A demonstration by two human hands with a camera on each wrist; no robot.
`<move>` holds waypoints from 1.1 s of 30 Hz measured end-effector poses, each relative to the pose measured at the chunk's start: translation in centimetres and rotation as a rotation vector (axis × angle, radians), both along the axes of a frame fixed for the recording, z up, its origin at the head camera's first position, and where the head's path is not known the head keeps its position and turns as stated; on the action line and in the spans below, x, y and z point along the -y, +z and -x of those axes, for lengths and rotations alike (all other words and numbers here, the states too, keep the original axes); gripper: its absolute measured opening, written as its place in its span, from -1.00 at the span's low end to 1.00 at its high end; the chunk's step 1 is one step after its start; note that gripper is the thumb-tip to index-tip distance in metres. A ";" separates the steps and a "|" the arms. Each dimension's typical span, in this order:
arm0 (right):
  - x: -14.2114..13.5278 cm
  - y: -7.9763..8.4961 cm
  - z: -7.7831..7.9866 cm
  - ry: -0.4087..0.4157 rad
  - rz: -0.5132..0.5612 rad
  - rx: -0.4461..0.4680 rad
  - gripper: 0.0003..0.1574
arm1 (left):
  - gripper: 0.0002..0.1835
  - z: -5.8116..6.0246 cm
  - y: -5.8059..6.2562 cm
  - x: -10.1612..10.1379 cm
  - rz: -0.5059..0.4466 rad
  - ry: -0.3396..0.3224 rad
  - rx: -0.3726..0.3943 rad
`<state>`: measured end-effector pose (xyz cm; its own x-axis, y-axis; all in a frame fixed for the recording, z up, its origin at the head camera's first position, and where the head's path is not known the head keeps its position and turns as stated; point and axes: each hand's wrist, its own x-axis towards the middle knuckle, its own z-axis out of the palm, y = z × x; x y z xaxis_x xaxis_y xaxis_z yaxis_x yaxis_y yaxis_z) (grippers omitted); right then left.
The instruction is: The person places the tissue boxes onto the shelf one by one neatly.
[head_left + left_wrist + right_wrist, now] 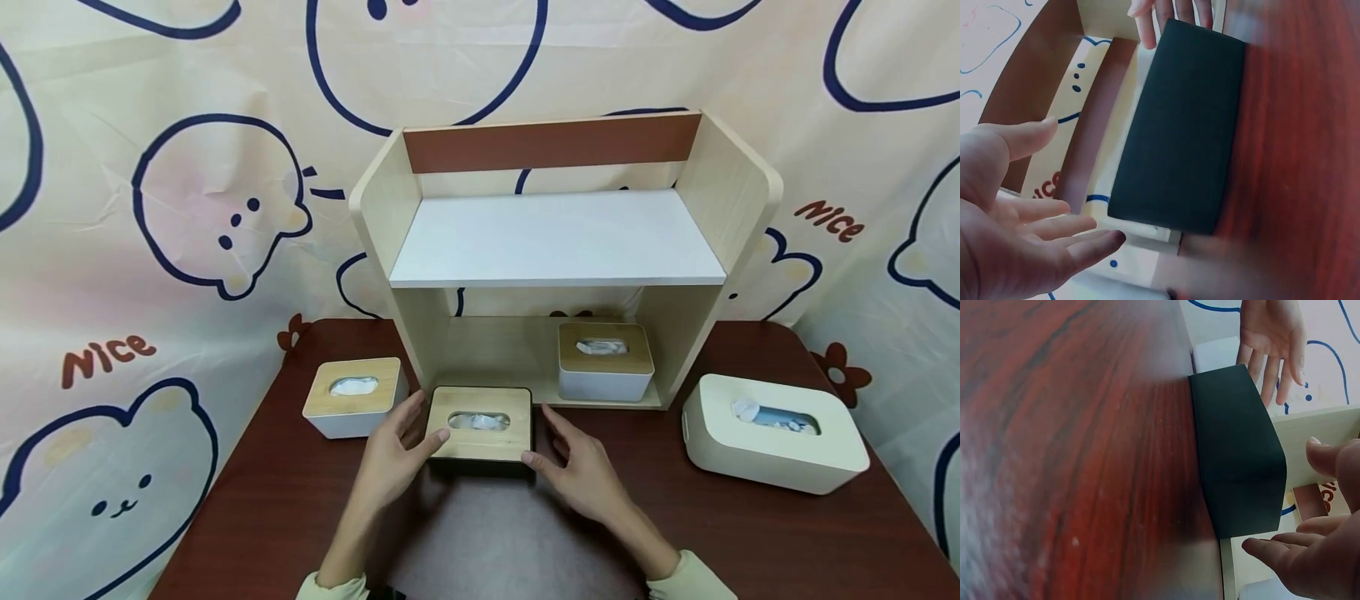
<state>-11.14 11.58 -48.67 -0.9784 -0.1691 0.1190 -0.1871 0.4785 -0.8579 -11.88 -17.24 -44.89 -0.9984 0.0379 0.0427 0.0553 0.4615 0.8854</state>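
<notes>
A black tissue box (pixel 483 446) with a light wooden lid stands on the table before the shelf; its dark front fills the middle of both wrist views. My left hand (pixel 393 458) is at its left side, thumb near the lid's edge. The left wrist view shows those fingers (pixel 1079 250) straight and spread. On the other side, my right hand (pixel 583 475) has its thumb by the box's front right corner. Its fingers (pixel 1272 547) look extended in the right wrist view, beside the box. Whether either hand touches the box, I cannot tell exactly.
A two-level shelf (pixel 555 242) stands behind, with a white tissue box (pixel 603 383) on its lower level at right. Another wood-lidded white box (pixel 345 421) sits left of it. At right is a larger cream tissue box (pixel 772 450). The tabletop (pixel 262 517) is dark reddish.
</notes>
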 end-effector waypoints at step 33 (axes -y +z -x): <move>1.7 -1.4 -0.6 0.061 0.019 0.083 0.14 | 0.02 -1.3 -2.4 1.0 -0.019 -0.071 0.133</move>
